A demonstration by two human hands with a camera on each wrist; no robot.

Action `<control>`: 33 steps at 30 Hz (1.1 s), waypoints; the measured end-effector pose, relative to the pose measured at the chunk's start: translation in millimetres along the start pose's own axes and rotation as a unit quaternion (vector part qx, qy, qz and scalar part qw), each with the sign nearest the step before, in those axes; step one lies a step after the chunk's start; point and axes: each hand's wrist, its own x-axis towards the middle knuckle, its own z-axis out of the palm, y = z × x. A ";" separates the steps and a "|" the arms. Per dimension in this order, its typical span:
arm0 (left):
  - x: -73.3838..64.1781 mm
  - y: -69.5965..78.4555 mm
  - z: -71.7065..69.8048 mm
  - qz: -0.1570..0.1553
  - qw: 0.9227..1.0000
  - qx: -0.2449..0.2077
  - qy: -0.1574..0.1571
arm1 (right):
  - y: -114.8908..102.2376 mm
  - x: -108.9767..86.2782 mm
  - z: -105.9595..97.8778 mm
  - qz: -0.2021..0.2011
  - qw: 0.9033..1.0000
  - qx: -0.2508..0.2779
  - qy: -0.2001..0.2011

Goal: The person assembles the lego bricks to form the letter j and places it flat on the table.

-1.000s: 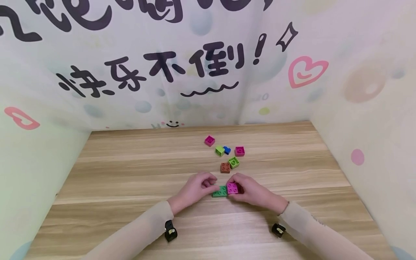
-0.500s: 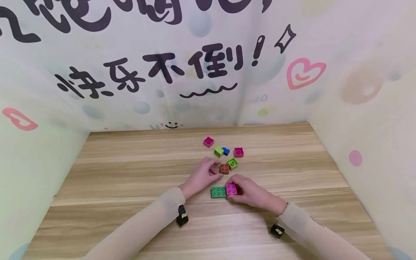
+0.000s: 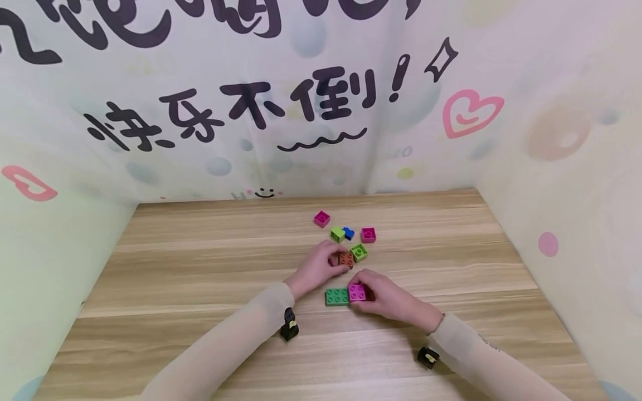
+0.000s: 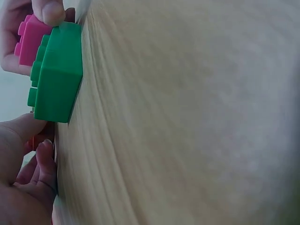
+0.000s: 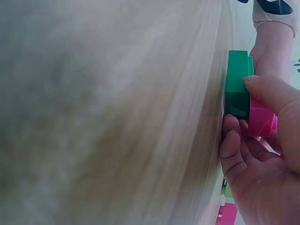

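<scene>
My left hand [image 3: 319, 266] has its thumb and fingers round a reddish-brown toy brick [image 3: 346, 259], still low at the table; in the left wrist view the fingers mostly hide it. With my right hand [image 3: 388, 293] I pinch a pink brick [image 3: 357, 292] at the right end of a longer green brick [image 3: 336, 297]. The right wrist view shows the pink brick [image 5: 262, 117] seated on the studs of the green brick [image 5: 237, 84], its thumb touching where they meet. The green brick lies on the table, studs up.
Beyond the hands lie loose bricks: a lime brick [image 3: 359, 252] beside the brown one, another lime brick [image 3: 337, 234] against a blue piece [image 3: 348, 233], and magenta bricks [image 3: 368, 235] farther back. A printed cloth [image 3: 321, 161] borders the wooden table [image 3: 200, 239].
My left hand has left the green brick, moved forward and closed its fingers round the reddish-brown brick. The right hand stays at the pink brick.
</scene>
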 end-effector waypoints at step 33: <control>-69.4 -7.4 -25.8 -0.021 0.997 -0.057 0.045 | 0.4 -0.1 0.3 0.012 1.000 -0.005 -0.009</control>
